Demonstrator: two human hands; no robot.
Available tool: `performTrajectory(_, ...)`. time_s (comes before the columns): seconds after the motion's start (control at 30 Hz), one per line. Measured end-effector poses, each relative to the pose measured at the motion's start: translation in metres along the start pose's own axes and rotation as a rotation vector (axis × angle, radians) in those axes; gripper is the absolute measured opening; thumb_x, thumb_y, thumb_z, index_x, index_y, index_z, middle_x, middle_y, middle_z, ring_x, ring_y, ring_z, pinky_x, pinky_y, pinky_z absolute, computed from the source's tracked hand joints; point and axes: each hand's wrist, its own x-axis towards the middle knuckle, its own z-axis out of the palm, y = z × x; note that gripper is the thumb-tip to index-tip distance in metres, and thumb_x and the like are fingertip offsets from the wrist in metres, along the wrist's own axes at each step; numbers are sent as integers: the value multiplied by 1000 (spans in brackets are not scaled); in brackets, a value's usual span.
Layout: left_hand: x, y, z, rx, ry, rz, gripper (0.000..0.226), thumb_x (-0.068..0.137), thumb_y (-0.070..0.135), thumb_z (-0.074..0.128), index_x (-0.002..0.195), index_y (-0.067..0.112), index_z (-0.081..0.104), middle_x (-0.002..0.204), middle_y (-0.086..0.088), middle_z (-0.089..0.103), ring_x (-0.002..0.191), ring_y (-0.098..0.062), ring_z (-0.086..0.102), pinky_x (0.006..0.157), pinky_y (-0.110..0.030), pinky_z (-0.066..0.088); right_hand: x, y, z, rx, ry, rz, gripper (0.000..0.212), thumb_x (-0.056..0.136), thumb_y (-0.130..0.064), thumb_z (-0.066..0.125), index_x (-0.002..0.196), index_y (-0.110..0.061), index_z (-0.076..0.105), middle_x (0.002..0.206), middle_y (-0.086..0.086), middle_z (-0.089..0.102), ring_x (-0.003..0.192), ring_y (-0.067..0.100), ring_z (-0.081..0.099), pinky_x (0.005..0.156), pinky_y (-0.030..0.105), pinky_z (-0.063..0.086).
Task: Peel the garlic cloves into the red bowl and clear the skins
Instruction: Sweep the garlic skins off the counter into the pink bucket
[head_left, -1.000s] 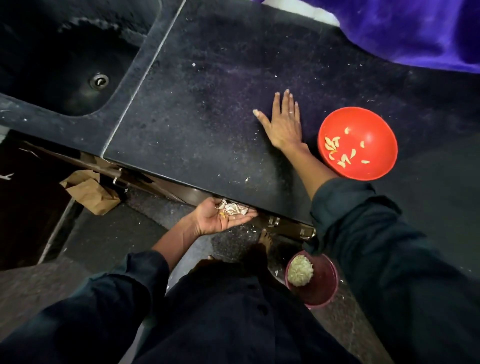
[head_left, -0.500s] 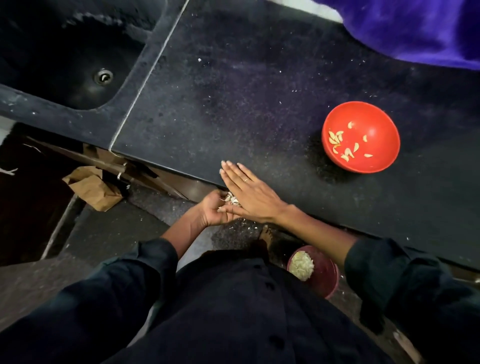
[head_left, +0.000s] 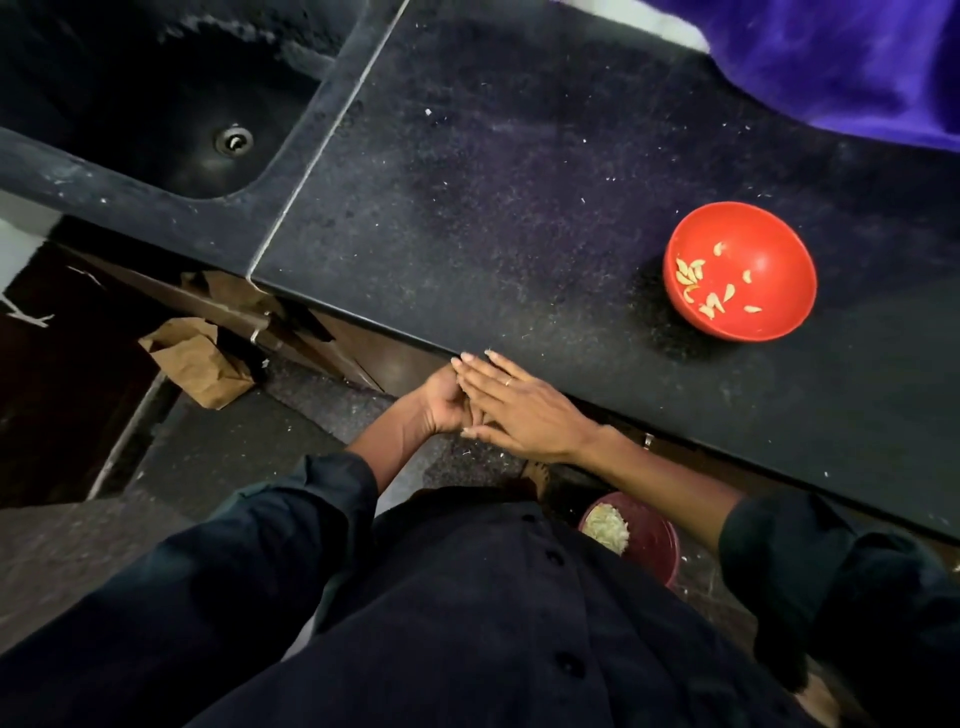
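the right hand (head_left: 519, 410) lies flat, fingers straight and pressed together, at the near edge of the dark counter (head_left: 519, 208), its fingertips pointing left and away along that edge. directly beneath it the left hand (head_left: 441, 405) is cupped palm-up just below the counter lip, fingers curled upward against the right palm. whatever skins the cup holds are hidden under the right hand, so their presence cannot be confirmed. the coming move likely turns on this stack: the flat hand above, the cup below and just off the edge. the red bowl (head_left: 748, 223) sits well apart to the right on the counter, holding a scatter of peeled garlic cloves (head_left: 698, 283). on the floor by the person's right side a dark red bowl (head_left: 657, 545) holds a pale heap, probably skins.
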Motion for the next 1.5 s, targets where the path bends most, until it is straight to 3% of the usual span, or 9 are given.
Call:
performTrajectory(0.1, -1, 0, 1, 6, -95, -22, 73, 104, 30, 23, 57, 4, 72, 64, -7, 70, 55, -16, 69, 47, -25, 55, -8, -5, -5, 112, 44, 44, 76, 99, -54, 20, 148, 2, 28, 158, 17, 20, 148, 22, 11, 121, 30, -3)
performTrajectory(0.27, 0, 1, 3, -146, -128, -94, 73, 104, 28, 16, 87, -23, 65, 91, -39, 64, 76, -47, 69, 64, -53, 57, -21, 26, -22, 135, 139, 348, 80, 97, -61, 19, 154, -5, 8, 162, 11, 3, 150, 18, 0, 122, 31, 0)
performTrajectory(0.4, 3, 2, 1, -245, -218, -147, 69, 101, 28, 19, 99, -29, 57, 101, -48, 57, 84, -57, 64, 69, -61, 53, -23, 37, -13, -48, 41, 534, 95, 91, -72, 6, 153, 0, 8, 161, 17, 4, 150, 23, 1, 122, 40, 3)
performTrajectory(0.7, 7, 1, 0, -164, -224, -95, 74, 103, 33, 14, 94, -23, 62, 93, -40, 64, 76, -48, 69, 63, -52, 56, -25, 18, -5, -146, -18, 442, 95, 91, -71, 7, 151, 3, 14, 160, 19, 10, 150, 27, 7, 121, 45, 11)
performTrajectory(0.9, 2, -2, 1, -108, -150, -29, 58, 105, 27, 17, 94, -8, 63, 80, -23, 70, 67, -34, 72, 57, -45, 59, -30, -11, 6, -124, -22, 323, 93, 92, -71, 15, 153, -1, 10, 161, 16, 5, 150, 23, 1, 122, 45, 5)
performTrajectory(0.97, -3, -3, 4, -92, -152, -2, 60, 106, 24, 18, 84, -4, 66, 72, -18, 70, 61, -28, 71, 52, -41, 59, -31, -16, 4, -39, -6, 275, 90, 93, -70, 13, 153, -3, 6, 161, 13, 1, 150, 20, -2, 122, 42, 4)
performTrajectory(1.1, -15, -5, 9, -91, -139, -3, 54, 104, 26, 17, 90, -10, 55, 70, -26, 68, 56, -34, 70, 44, -40, 56, -19, -6, -14, 94, 34, 356, 89, 92, -67, 14, 154, -4, 2, 162, 11, -3, 150, 18, -5, 122, 32, -2)
performTrajectory(1.33, -9, -9, 7, -60, -65, 44, 50, 104, 26, 18, 86, -2, 55, 61, -16, 67, 49, -25, 67, 44, -31, 55, 2, -13, -10, -27, -35, 398, 92, 88, -69, 3, 153, -4, 5, 162, 11, 0, 150, 18, -3, 122, 37, -5)
performTrajectory(1.5, 1, -11, 2, -54, -85, 124, 49, 104, 27, 22, 89, 4, 62, 69, -11, 71, 59, -21, 70, 53, -32, 59, -16, -32, -3, -9, -12, 364, 86, 91, -66, 7, 154, -6, 7, 162, 10, 1, 149, 17, -3, 122, 34, -6)
